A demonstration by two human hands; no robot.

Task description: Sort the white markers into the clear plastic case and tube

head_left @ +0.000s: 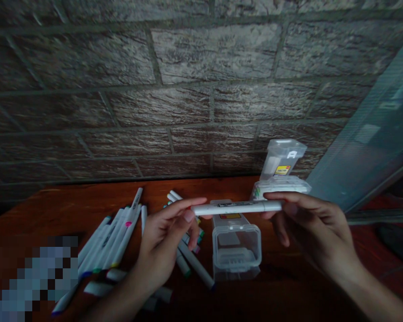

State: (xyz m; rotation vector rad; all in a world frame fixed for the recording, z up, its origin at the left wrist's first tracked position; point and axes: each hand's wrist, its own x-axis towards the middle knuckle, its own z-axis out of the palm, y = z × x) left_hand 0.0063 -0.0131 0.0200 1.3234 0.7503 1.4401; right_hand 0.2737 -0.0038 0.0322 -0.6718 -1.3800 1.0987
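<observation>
A white marker [237, 207] is held level between my two hands, above the wooden table. My left hand [166, 237] pinches its left end between thumb and fingers. At the opposite end, my right hand [317, 223] grips the tip between thumb and index finger, its other fingers curled loosely below. Dark print runs along the marker's barrel. Just beneath it lies a clear plastic case [237, 250] with its open mouth toward me and a yellow label farther back. More white markers [195, 261] lie partly hidden behind and under my left hand.
Several white markers with coloured ends [116, 239] lie in a row at the left on the wooden table [63, 201]. Another clear case [282, 158] stands upright at the back right, behind a case holding markers [284, 184]. A brick wall [201, 103] rises behind the table.
</observation>
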